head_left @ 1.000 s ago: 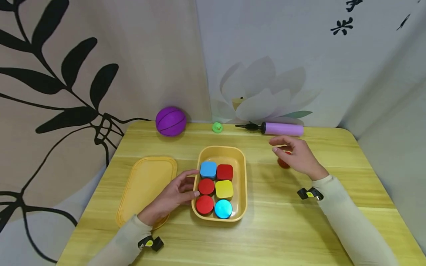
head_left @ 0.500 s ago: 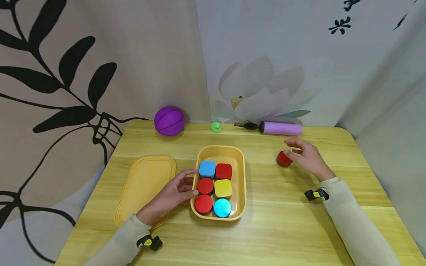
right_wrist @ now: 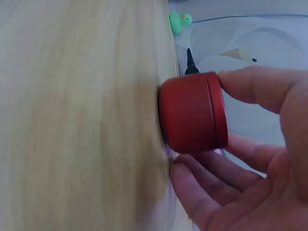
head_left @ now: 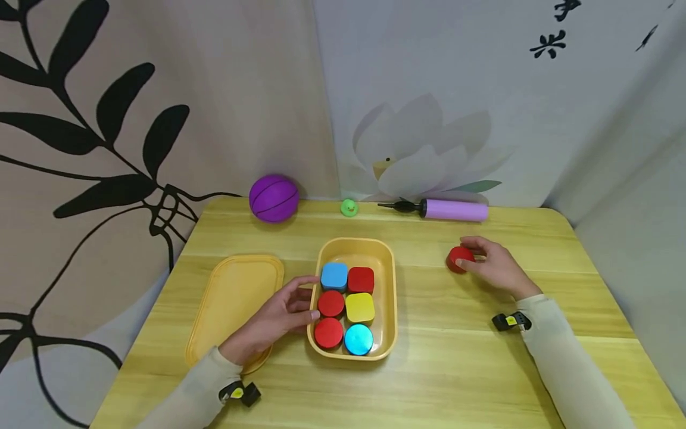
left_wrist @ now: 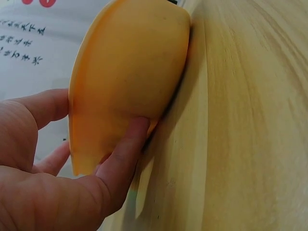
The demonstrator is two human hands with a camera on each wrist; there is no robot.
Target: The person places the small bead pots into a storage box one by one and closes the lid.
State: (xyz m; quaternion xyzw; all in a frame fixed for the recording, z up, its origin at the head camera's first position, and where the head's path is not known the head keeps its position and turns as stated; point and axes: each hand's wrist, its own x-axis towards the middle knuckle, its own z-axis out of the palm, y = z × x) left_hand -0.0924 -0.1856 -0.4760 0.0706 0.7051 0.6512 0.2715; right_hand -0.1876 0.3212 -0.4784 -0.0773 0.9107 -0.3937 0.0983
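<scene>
My left hand (head_left: 276,319) holds the left side of a yellow plastic box (head_left: 390,298), fingertips at the rim. In the left wrist view, one finger (left_wrist: 126,153) lies along the outer wall. Inside the box stand small lidded tins: a blue square one (head_left: 334,276), a red square one (head_left: 361,280), a yellow square one (head_left: 360,307), a blue round one (head_left: 358,339) and two red round ones. At the right, my right hand (head_left: 495,267) pinches a red round tin (right_wrist: 190,113) by its lid, thumb and finger on opposite sides. The tin stands on the table.
A yellow lid (head_left: 236,298) lies left of the box, partly under the left forearm. Along the table's back edge are a purple ball (head_left: 274,198), a green toy duck (head_left: 349,207) and a purple hand pump (head_left: 455,210). Patterned cloth hangs behind.
My right hand has moved right and toward me, down to the red round tin, and its fingers have closed on the lid. The left hand stays at the box.
</scene>
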